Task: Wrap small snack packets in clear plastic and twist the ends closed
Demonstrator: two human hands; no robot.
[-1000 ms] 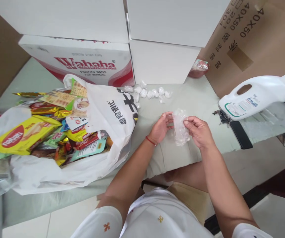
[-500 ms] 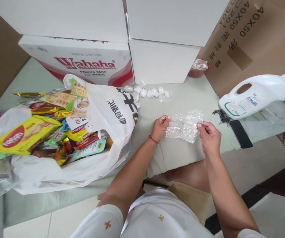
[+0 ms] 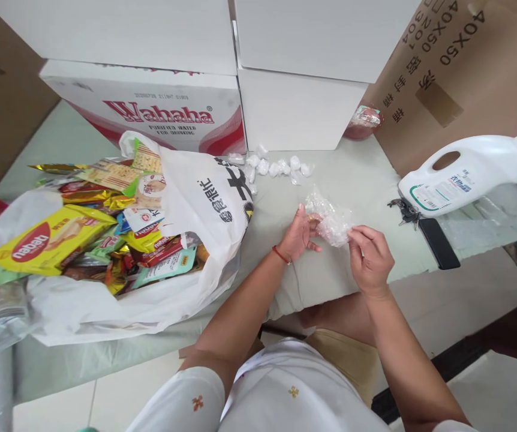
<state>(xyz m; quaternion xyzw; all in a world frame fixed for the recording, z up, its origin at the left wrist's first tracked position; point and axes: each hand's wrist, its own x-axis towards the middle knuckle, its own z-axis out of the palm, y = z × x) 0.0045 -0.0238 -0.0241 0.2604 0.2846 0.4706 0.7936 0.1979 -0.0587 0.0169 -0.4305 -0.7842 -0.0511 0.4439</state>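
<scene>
Left hand (image 3: 301,235): fingertips pinching the film's left side.
Right hand (image 3: 369,258): thumb and forefinger closed on its right side.
Clear plastic film (image 3: 330,219): crumpled, held between both hands above the table (image 3: 366,174).
Handling: probably feather-light, limp and slippery; pinch its edges.

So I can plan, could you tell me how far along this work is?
Done: several small scrunched clear plastic balls lie beside the white box. In hand: left hand and right hand pinch one crumpled clear plastic sheet. Left, seemingly: the white plastic bag, full of snack packets.
</scene>
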